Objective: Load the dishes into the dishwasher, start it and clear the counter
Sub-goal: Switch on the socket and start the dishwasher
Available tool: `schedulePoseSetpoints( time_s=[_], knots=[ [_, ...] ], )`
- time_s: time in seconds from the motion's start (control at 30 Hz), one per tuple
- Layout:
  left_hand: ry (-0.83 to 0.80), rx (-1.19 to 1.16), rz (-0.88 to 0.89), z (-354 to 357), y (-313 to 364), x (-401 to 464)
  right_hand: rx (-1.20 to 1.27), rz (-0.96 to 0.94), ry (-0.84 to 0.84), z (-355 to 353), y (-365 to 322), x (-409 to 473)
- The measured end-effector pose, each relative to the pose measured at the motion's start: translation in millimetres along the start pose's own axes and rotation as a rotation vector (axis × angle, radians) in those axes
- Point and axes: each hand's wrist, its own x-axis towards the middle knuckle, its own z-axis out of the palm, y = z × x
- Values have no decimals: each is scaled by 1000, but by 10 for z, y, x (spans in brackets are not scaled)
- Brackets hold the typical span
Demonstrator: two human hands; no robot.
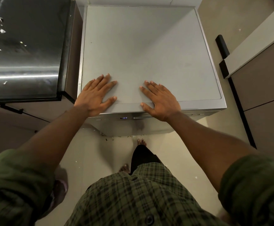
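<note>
The dishwasher point(149, 51) has a matt grey top, smooth and even, which looks like painted metal or plastic; which of the two cannot be told. The counter point(23, 51) beside it is glossy black, polished enough to mirror streaks of light, with pale scraps lying on it. The shirt point(133, 198) is woven checked cloth, soft and matt. The floor point(100, 152) is smooth, pale and faintly shiny.

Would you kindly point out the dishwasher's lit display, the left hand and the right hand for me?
lit display point(123, 118): head view, on the glowing digits on the front panel.
left hand point(95, 95): head view, on the back of the hand.
right hand point(161, 100): head view, on the back of the hand.
</note>
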Motion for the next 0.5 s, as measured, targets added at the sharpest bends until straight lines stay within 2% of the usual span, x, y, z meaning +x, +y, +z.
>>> schedulePoseSetpoints(
  time_s=[0.23, 0.37, 0.5],
  knots=[
    [16, 0, -75, 20, 18, 39, -5, 5, -6, 2, 7, 2],
    [40, -32, -202, 10, 29, 105, -7, -12, -13, 13, 7, 6],
    [54, -16, -230, 12, 16, 169, -108, 51, 13, 31, 0, 11]
  ],
)
